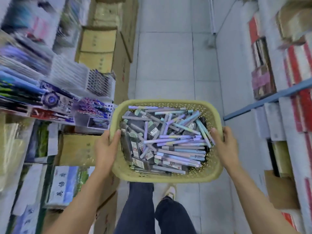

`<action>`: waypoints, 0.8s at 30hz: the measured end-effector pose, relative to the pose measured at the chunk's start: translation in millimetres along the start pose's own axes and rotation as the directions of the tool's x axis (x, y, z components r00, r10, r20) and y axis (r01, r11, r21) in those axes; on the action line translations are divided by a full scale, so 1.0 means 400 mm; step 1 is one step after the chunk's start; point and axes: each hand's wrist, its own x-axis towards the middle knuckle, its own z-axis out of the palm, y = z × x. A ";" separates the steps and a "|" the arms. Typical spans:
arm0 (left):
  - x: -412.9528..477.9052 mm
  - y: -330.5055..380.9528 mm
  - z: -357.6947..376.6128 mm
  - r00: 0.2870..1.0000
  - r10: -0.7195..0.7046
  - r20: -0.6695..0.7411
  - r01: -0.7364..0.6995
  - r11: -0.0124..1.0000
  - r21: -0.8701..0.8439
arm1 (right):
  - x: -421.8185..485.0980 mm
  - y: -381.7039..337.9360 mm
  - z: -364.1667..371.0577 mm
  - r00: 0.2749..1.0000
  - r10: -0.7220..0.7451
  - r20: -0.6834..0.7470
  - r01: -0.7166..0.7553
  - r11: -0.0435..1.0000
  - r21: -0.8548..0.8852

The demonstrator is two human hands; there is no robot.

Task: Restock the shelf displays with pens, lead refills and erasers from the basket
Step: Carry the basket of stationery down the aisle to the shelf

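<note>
Both hands, left hand (106,146) and right hand (222,146), grip the basket (166,177) by its side rims, waist-high in the aisle, so we keep it level, sparing its pens (170,137).

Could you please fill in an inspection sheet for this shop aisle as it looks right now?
Surface: grey tiled floor running between shelves; no table seen.
Job's things: yellow perforated plastic basket, held above the floor, heaped with pastel pens and small dark packets; erasers cannot be told apart.
Clutter: brown cardboard boxes along the left shelving.
Grippers: left hand grips the basket's left rim; right hand grips its right rim.
Cables: nothing seen.
Surroundings: blurred pen displays on the left; red-and-white packages on the right shelves.
</note>
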 end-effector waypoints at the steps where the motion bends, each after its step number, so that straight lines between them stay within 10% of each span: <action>1: 0.013 0.032 -0.014 1.000 0.024 -0.001 -0.024 1.000 -0.014 | 0.012 -0.036 -0.013 1.000 -0.013 -0.004 0.013 1.000 0.001; 24: 0.871 0.714 0.177 0.995 0.049 0.083 -0.050 0.999 0.007 | 0.901 -0.571 -0.014 0.995 -0.012 -0.099 0.020 0.996 0.084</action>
